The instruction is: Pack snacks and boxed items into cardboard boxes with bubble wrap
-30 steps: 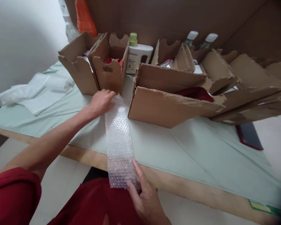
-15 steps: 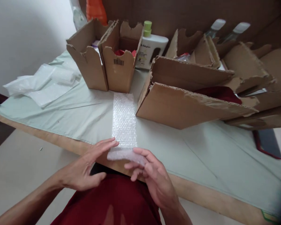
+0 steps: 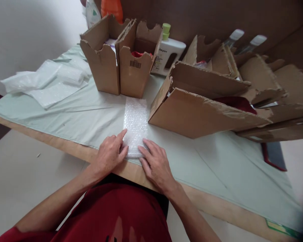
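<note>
A strip of clear bubble wrap (image 3: 135, 124) lies lengthwise on the cloth, its near end folded over at the table's front edge. My left hand (image 3: 110, 151) rests along its left side, index finger stretched out on the wrap and thumb apart, touching the folded end. On the opposite side my right hand (image 3: 156, 161) lies with fingers spread, their tips pressing on the fold's right part. Neither hand grips the wrap. Whether anything sits inside the fold I cannot tell.
Cardboard holders (image 3: 133, 79) stand behind the strip, and a wide cardboard box (image 3: 204, 114) is close on its right. More plastic wrap (image 3: 53, 84) lies at the left. A white bottle (image 3: 169, 53) with a green cap and an orange bottle (image 3: 112, 8) stand at the back.
The near end of the bubble wrap, lifted in my right hand before, now lies folded down on the table. Both hands have moved forward onto it.
</note>
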Tool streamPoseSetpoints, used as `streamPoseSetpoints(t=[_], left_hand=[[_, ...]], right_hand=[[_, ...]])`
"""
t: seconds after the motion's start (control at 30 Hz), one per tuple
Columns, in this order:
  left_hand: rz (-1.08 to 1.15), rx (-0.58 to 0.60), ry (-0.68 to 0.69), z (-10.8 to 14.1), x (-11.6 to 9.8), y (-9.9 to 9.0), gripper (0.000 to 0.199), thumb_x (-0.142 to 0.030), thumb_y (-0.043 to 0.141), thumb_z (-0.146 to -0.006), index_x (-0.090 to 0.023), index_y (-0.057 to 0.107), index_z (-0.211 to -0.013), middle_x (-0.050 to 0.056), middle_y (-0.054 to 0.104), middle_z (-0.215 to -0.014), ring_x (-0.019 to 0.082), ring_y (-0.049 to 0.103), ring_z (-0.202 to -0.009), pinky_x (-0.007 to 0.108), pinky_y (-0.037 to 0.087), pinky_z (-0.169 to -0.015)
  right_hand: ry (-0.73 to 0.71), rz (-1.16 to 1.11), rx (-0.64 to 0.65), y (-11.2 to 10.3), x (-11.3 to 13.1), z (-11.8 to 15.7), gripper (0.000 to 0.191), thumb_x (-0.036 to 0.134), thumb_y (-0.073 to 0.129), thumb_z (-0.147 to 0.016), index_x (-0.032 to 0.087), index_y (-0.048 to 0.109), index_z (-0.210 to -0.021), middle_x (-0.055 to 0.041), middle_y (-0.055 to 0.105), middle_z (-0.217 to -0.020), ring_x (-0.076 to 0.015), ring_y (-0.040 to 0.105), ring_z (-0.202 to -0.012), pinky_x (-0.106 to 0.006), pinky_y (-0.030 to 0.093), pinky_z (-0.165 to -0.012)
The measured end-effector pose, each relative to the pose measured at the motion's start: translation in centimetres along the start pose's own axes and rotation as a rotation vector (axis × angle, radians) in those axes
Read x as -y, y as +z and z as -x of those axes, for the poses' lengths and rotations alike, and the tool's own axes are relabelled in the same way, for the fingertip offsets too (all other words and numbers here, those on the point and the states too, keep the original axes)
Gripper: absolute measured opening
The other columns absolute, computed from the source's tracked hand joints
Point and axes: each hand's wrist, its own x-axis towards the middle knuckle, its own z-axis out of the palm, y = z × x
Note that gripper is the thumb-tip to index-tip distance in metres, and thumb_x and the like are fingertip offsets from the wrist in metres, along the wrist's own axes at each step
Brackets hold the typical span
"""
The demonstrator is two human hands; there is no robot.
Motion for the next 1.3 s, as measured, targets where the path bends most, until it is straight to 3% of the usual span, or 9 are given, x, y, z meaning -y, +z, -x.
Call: streamPoseSetpoints(t=[0.1,0.27,0.37,0.5,0.63,0.73,0.97,1.1,1.3], left_hand=[[0.019,-0.053,0.073,0.6,-0.2,-1.0,0.054,-0.022,0.058,-0.095,-0.018,0.047,-0.148,0.005,0.069,-0.09,0.022,0.063,-0.081,0.04,0.056,-0.08],[0.079,-0.076,0.312,2.1,-0.4,-2.6,0.053,-0.03,0.07,-0.092,-0.02,0.053,-0.141,0.018,0.059,-0.139,0.034,0.057,-0.127,0.052,0.05,-0.105],[0.107,-0.034,0.395,2.3,-0.3,-2.5,0.028,-0.019,0.066,-0.094,-0.021,0.063,-0.122,0.012,0.071,-0.119,0.03,0.062,-0.119,0.049,0.05,-0.101],[0.243,-0.018,0.311,1.9,-0.1,-2.1,0.012,-0.017,0.061,-0.097,-0.02,0.068,-0.107,0.005,0.073,-0.091,0.021,0.067,-0.087,0.038,0.053,-0.081],[0.285,0.041,0.102,1.2,0.1,-1.8,0.019,-0.025,0.061,-0.098,-0.02,0.069,-0.115,0.001,0.068,-0.081,0.016,0.063,-0.071,0.03,0.051,-0.067],[0.22,0.019,0.107,0.5,0.3,-1.3,0.02,-0.025,0.059,-0.099,-0.019,0.068,-0.115,0.002,0.067,-0.081,0.017,0.063,-0.071,0.031,0.053,-0.067],[0.196,-0.083,0.241,0.8,0.3,-1.8,0.027,-0.026,0.067,-0.096,-0.02,0.065,-0.122,0.013,0.065,-0.118,0.025,0.065,-0.108,0.041,0.056,-0.091],[0.245,-0.006,0.305,1.2,0.1,-2.6,0.024,-0.02,0.063,-0.097,-0.021,0.064,-0.121,0.008,0.072,-0.104,0.024,0.066,-0.099,0.043,0.053,-0.09],[0.114,-0.089,0.199,-0.4,0.9,-0.9,0.019,-0.024,0.06,-0.1,-0.021,0.066,-0.118,0.009,0.071,-0.105,0.025,0.065,-0.096,0.043,0.054,-0.086]], right_hand=[[-0.051,0.052,0.063,0.4,-0.7,-1.3,0.029,0.016,0.053,-0.102,0.019,0.069,-0.125,-0.0147,0.065,-0.142,-0.0302,0.057,-0.135,-0.05,0.053,-0.102],[-0.106,0.024,0.082,-0.9,-0.5,-1.7,0.028,0.014,0.051,-0.103,0.019,0.071,-0.122,-0.0141,0.066,-0.141,-0.0284,0.057,-0.135,-0.048,0.051,-0.102],[-0.114,-0.074,0.144,-1.7,-0.3,-1.9,0.029,0.013,0.052,-0.102,0.02,0.07,-0.124,-0.0114,0.068,-0.137,-0.0266,0.059,-0.131,-0.048,0.049,-0.104],[-0.029,-0.259,0.196,-2.1,-0.5,-2.4,0.025,0.018,0.054,-0.104,0.021,0.07,-0.122,-0.0055,0.076,-0.117,-0.0217,0.067,-0.113,-0.042,0.05,-0.101],[0.06,-0.18,-0.022,-1.7,-0.6,-2.4,0.026,0.018,0.057,-0.102,0.019,0.067,-0.126,-0.0083,0.075,-0.117,-0.0221,0.067,-0.107,-0.039,0.051,-0.094],[-0.027,-0.017,-0.168,-1.0,-0.3,-2.2,0.022,0.017,0.058,-0.1,0.019,0.068,-0.119,-0.0112,0.072,-0.12,-0.0251,0.065,-0.111,-0.042,0.048,-0.094],[-0.083,-0.051,0.018,-0.2,-0.5,-2.4,0.02,0.017,0.056,-0.102,0.02,0.069,-0.117,-0.0083,0.076,-0.114,-0.0249,0.066,-0.108,-0.043,0.045,-0.096],[0.027,-0.24,0.133,-1.1,-0.4,-2.5,0.021,0.023,0.056,-0.103,0.023,0.07,-0.119,-0.004,0.078,-0.102,-0.0209,0.068,-0.093,-0.041,0.048,-0.091],[-0.007,0.007,-0.053,-0.7,-0.5,-2.2,0.028,0.026,0.056,-0.103,0.02,0.066,-0.128,-0.0127,0.071,-0.126,-0.0278,0.063,-0.114,-0.045,0.047,-0.096]])
